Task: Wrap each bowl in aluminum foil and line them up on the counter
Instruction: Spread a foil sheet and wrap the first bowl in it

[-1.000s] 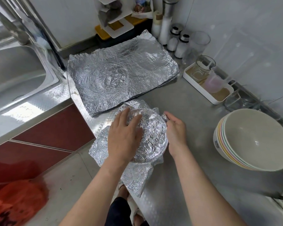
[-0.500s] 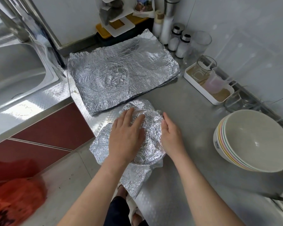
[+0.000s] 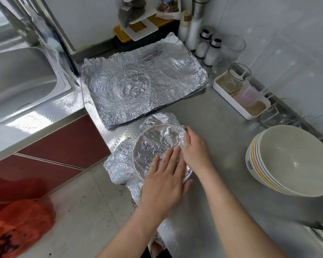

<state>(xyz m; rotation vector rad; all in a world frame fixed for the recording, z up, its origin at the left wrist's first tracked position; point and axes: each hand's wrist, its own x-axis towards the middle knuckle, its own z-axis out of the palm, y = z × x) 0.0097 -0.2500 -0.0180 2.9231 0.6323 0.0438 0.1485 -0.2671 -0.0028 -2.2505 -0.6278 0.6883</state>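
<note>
Counter: steel counter (image 3: 222, 127) is carrying it all, with spare foil (image 3: 142, 86) lying at the back.
Bowl: bowl (image 3: 153, 144) is sitting part-wrapped at the front edge, under your hands.
Left hand: left hand (image 3: 166, 181) is pressing flat on its near side, fingers straight.
Right hand: right hand (image 3: 194, 151) is lying open-fingered against the right rim.
Flap: loose flap (image 3: 119, 166) is sticking out leftward, so your left hand is sitting nearer to it.
Stack: bare bowls (image 3: 291, 161) are waiting well to the right.

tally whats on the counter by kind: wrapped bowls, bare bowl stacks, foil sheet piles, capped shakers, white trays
foil-wrapped bowl: 1
stack of bare bowls: 1 (the number of bowls in it is too hard to tell)
pile of flat foil sheets: 1
shakers: 2
white tray: 1
total: 6
</note>
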